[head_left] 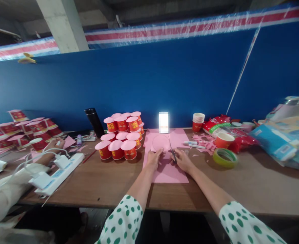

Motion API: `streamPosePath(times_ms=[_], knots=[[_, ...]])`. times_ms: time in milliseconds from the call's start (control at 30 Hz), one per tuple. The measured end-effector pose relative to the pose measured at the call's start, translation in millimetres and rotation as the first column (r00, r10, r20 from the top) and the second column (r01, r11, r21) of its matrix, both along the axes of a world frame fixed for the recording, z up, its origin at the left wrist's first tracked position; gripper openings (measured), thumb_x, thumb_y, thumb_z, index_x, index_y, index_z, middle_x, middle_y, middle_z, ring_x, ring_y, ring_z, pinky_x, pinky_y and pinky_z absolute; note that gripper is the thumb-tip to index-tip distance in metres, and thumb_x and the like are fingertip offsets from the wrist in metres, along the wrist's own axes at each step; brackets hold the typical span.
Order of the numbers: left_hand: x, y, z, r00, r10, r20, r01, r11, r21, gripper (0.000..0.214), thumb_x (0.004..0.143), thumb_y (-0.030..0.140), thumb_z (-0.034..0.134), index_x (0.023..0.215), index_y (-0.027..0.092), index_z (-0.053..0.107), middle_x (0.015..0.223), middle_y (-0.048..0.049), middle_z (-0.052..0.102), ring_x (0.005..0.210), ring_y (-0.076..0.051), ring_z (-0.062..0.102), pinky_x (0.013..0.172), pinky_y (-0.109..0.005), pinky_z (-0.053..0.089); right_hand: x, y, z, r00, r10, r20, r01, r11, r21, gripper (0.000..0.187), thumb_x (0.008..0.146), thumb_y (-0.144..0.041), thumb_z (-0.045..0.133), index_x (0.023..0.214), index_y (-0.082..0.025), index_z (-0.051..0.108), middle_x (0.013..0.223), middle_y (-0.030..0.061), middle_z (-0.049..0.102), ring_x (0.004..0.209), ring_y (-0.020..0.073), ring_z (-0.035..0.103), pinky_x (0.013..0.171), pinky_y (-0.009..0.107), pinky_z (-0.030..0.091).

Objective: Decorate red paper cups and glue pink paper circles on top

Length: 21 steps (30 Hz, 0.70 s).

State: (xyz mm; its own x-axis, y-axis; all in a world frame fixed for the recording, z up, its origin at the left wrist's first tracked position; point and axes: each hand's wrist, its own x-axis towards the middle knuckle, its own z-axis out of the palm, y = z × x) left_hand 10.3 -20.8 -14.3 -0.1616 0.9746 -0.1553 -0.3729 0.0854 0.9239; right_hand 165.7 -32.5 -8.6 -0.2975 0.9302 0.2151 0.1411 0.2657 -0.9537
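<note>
I find the counter brown and spanning the view. The paper, a pink sheet, lies flat on it at near centre, with a circle marked at its far end. Red cups are stacked just left of it. My left hand has its grip curled onto the paper. My right hand has its grip closed round the scissors, blades over the sheet, pointing far.

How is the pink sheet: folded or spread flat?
Spread flat: the pink sheet lies on the table under the left hand and right hand, which holds scissors; no fold visible.
</note>
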Motion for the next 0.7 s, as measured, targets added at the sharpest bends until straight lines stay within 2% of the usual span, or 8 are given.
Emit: streamPosePath(times_ms=[333, 700], knots=[[-0.3, 0.2, -2.1, 1.0, -0.003, -0.011, 0.003, 1.0, 0.016, 0.034, 0.057, 0.037, 0.077, 0.071, 0.009, 0.066, 0.069, -0.0137, 0.07, 0.059, -0.019, 0.066, 0.033, -0.018, 0.034, -0.1, 1.4, -2.7, 1.0, -0.003, -0.008, 0.003, 1.0, -0.009, 0.035, 0.077, -0.037, 0.058, 0.105, -0.015, 0.055, 0.06, -0.002, 0.061, 0.048, 0.0132, 0.061, 0.045, 0.024, 0.05], [-0.5, -3.3, 1.4, 1.0, -0.025, 0.004, 0.025, 0.999, 0.036, 0.04, 0.052, 0.04, 0.08, 0.072, 0.008, 0.066, 0.066, -0.0128, 0.069, 0.057, -0.018, 0.064, 0.035, -0.019, 0.035, -0.4, 3.7, -5.6, 1.0, -0.02, 0.007, 0.02, 1.0, -0.016, 0.04, 0.077, -0.042, 0.057, 0.106, -0.016, 0.055, 0.056, -0.0018, 0.062, 0.046, 0.0142, 0.061, 0.041, 0.022, 0.047]])
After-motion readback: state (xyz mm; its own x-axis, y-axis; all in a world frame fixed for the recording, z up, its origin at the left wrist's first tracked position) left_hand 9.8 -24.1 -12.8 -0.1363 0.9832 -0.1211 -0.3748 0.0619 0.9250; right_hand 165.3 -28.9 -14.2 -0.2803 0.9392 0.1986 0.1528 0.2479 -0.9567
